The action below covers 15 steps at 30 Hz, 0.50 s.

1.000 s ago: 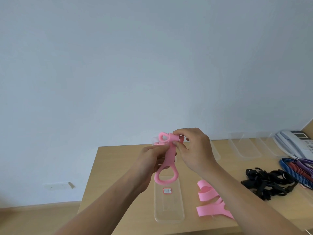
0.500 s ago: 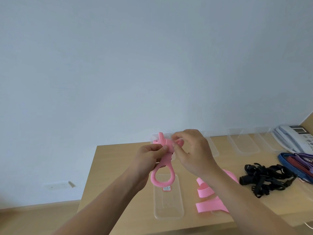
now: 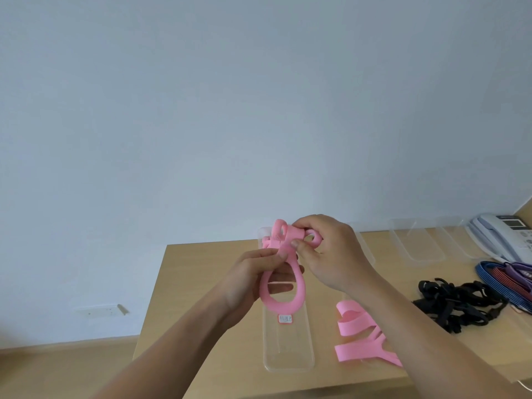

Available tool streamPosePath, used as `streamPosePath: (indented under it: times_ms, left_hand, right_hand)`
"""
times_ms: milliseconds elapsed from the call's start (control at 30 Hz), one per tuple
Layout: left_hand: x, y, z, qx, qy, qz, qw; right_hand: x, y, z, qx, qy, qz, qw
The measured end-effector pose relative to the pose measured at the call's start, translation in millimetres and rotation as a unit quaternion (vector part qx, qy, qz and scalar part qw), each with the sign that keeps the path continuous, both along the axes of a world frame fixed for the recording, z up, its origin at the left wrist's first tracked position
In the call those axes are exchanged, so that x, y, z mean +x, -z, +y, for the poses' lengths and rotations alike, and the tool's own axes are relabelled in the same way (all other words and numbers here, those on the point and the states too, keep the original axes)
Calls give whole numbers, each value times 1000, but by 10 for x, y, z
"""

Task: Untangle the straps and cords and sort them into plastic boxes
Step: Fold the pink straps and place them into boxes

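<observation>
Loose pink straps [image 3: 362, 338]: nearest to me, flat on the table [image 3: 201, 283] just right of the near box. I judge they are parked within reach, waiting their turn.
Near box [image 3: 288, 368]: clear plastic, running lengthwise away from me with a small label [image 3: 285, 318] on its floor. It sits right under my hands, so a freed strap can go straight down into it.
Left hand [image 3: 253, 280]: closed round the pink strap [image 3: 283, 292], thumb pressed on the neck above its big hanging loop, fingers behind it. This hand is the anchor, so the strap cannot turn while I work the top.
Pink strap: held in the air above the near box, loop hanging down, tangled end up.
Right hand [image 3: 328, 254]: thumb and forefinger pinch the bunched upper end, where small loops stick out either side. It does the fine picking.
Step, as I judge it: loosening the knot, nothing sorted from this piece yet.
Black straps [image 3: 457, 303]: a tangled heap further right, well apart from the pink.
Coloured cords [image 3: 506, 280]: blue, red and purple, beyond the black heap at the table edge.
Far boxes [image 3: 414, 243]: clear ones lined along the back, likely one per kind.
Telephone [image 3: 501, 234]: far right corner, out of the way.
</observation>
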<state>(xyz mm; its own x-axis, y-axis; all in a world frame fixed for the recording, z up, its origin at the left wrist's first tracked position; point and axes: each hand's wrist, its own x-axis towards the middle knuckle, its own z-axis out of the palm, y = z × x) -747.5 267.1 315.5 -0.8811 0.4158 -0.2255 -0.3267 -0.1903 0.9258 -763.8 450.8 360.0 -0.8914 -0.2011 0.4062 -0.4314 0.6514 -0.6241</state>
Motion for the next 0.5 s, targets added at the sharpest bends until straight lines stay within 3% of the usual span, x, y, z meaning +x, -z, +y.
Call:
streamPosePath:
  times_ms: [233, 433, 500]
  left_hand:
    - [-15, -65, 28, 63, 33, -30, 997]
    - [-30, -28, -133, 72, 40, -69, 994]
    - [-40, -9, -213, 70, 38, -77, 994]
  right_hand:
    - [31, 208, -142, 31, 14, 67, 997]
    - [59, 290, -255, 50, -35, 51, 997]
    - [25, 275, -286, 29, -37, 3, 999]
